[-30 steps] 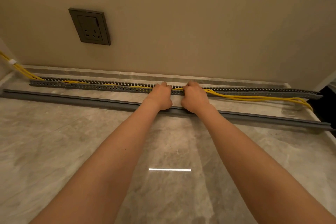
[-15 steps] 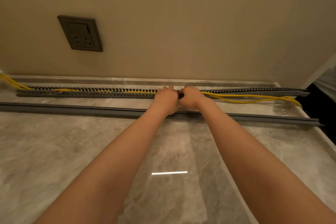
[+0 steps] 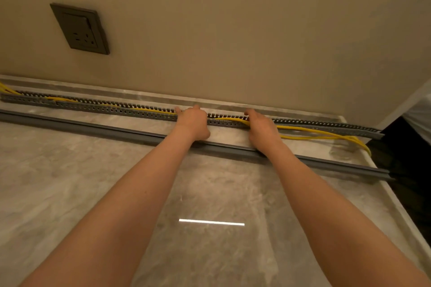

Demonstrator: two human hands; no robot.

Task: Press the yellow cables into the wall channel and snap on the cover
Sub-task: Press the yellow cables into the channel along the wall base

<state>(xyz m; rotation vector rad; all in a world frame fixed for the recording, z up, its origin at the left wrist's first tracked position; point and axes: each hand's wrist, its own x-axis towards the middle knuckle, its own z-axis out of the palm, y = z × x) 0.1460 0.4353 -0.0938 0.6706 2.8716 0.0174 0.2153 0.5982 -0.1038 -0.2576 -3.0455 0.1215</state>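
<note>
A long grey slotted channel point(image 3: 93, 106) lies at the foot of the wall. The yellow cables point(image 3: 314, 134) run inside it on the left and spill out in front of it on the right. The grey cover point(image 3: 93, 127) lies loose on the marble, parallel to the channel and nearer to me. My left hand point(image 3: 192, 121) rests on the channel's middle with its fingers stretched out, pressing down. A hand's width to the right, my right hand point(image 3: 262, 128) is curled over the cables where they leave the channel.
A dark wall socket point(image 3: 80, 28) sits on the beige wall at upper left. The marble surface point(image 3: 70, 193) ends at a raised edge on the right, and beyond it is a dark drop point(image 3: 410, 170).
My hands were touching at the channel's middle and are now apart, the right one having slid right along the cables. The camera has also moved a little closer.
</note>
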